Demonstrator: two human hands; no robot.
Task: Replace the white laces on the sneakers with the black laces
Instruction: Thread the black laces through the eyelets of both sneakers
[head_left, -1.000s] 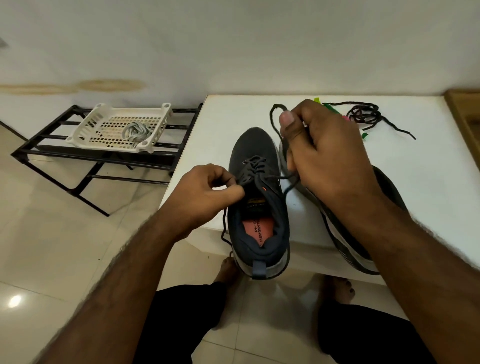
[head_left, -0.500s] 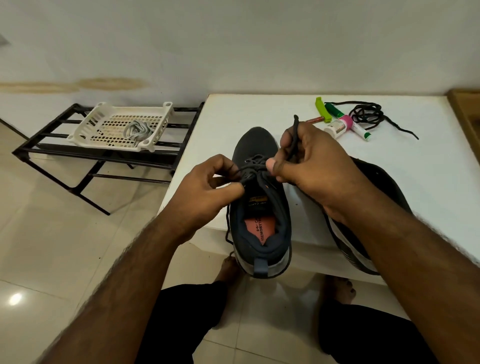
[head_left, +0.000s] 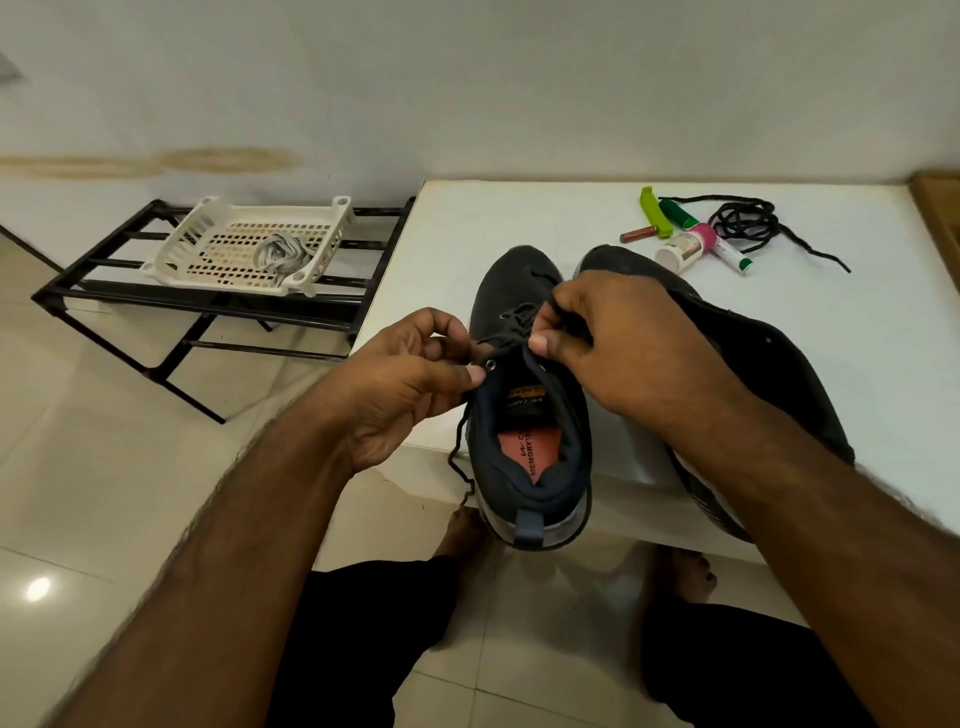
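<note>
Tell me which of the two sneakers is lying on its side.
The right sneaker, under the right forearm, lies tipped with its sole edge showing. The left sneaker stands upright, opening up, with both hands at its laces.

Head-worn view, looking forward and down, close over table (head_left: 519, 218)

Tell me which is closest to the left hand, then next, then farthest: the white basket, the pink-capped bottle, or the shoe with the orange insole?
From the left hand, in the head view:
1. Shoe: right at its fingertips, on the table's front edge.
2. Basket: up and to the left, on the black rack.
3. Bottle: far right, at the back of the table, beyond the right hand.
</note>
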